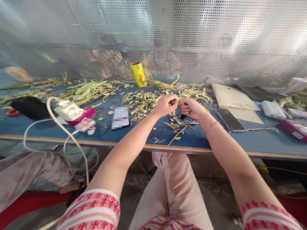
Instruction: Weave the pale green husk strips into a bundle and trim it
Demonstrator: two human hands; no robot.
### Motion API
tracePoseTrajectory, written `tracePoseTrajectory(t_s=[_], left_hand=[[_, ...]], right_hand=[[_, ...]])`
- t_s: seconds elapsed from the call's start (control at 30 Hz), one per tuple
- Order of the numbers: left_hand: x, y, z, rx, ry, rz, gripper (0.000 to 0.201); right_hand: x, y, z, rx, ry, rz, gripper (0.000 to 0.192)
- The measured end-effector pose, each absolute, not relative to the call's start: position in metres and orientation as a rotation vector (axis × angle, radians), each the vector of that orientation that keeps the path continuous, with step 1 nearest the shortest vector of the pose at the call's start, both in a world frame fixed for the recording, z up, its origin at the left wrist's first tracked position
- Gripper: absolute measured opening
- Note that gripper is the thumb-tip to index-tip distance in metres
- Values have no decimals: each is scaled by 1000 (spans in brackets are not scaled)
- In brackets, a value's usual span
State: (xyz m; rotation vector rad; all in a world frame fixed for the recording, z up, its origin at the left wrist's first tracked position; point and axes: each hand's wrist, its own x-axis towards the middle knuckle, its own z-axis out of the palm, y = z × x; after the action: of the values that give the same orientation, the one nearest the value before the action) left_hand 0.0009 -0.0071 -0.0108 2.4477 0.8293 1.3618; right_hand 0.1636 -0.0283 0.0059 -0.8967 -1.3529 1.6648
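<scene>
Leaf strip (174, 102), small and greenish, is pinched between both hands above the blue table (263, 140), near its front edge at centre.

Left to right along the table: a black pouch (30, 107) with a red ring (13, 112) beside it; a white charger block (68, 110) with a white cable (64, 131) looping over the table edge; a pink case (83, 123); loose green trimmings (88, 91) behind them; a card (120, 117) lying flat; a yellow roll (138, 74) upright at the back against the perforated metal screen (216, 25).

Left hand (165, 105): fingers curled shut, thumb and forefinger gripping the left end of the leaf strip. Right hand (190, 108): closed on the strip's right end; a thin bracelet (211, 127) sits on that wrist. The two hands nearly touch. Scraps (178, 126) lie directly beneath them.

Further right: a dark phone (230, 120) face up, brown paper sheets (233, 99), a white power bank (273, 109), and a purple box (295, 129) at the edge of view.
</scene>
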Motion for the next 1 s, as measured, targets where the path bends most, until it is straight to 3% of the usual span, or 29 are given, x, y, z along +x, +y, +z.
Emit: tracePoseTrajectory(t_s=[0.17, 0.33, 0.4, 0.53, 0.83, 1.0], left_hand=[[3, -3, -13, 2264, 855, 1350, 9], [-12, 12, -10, 2012, 917, 1385, 10], [-18, 18, -9, 1916, 935, 1409, 9], [-22, 24, -8, 1810, 915, 1406, 6], [-15, 19, -13, 1828, 828, 1208, 5], [-14, 17, -16, 1797, 708, 1061, 6]], right_hand=[[164, -26, 2, -943, -1491, 1448, 26], [174, -18, -5, -1134, -1952, 641, 14], [176, -17, -8, -1087, -2159, 492, 7], [176, -21, -10, -967, -2473, 521, 9], [163, -31, -12, -1300, -2747, 488, 11], [171, -28, -6, -1199, -2609, 575, 14]])
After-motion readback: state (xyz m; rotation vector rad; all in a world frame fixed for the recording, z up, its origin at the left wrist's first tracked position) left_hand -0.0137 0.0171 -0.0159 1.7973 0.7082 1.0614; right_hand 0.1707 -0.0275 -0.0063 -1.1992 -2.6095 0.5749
